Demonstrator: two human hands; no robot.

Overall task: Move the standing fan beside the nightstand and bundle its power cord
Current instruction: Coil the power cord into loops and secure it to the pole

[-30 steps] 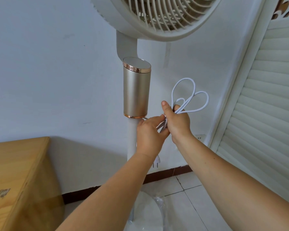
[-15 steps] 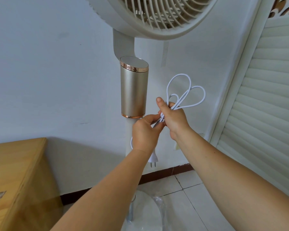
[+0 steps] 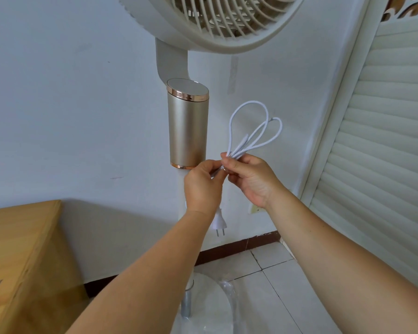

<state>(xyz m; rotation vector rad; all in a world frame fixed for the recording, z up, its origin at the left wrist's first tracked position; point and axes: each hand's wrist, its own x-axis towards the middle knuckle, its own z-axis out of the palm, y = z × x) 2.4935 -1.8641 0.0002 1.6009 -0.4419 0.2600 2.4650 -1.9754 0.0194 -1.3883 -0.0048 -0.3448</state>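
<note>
The standing fan (image 3: 188, 131) stands against the white wall, with its cream grille at the top and a gold cylinder on its pole. The wooden nightstand (image 3: 17, 251) sits to its left. My right hand (image 3: 250, 178) pinches the folded white power cord (image 3: 251, 131), whose loops stick up above my fingers. My left hand (image 3: 203, 186) grips the same bundle just below, in front of the pole. The plug (image 3: 219, 222) dangles under my left wrist. The fan's round base (image 3: 203, 307) is partly hidden by my left arm.
A white louvred door (image 3: 377, 145) fills the right side. A wall socket (image 3: 253, 209) peeks out behind my right wrist. The floor is pale tile with a dark skirting board (image 3: 239, 248) along the wall.
Both hands have stayed together on the cord. My right hand has turned, so the loops now lean more upright. The view has shifted slightly.
</note>
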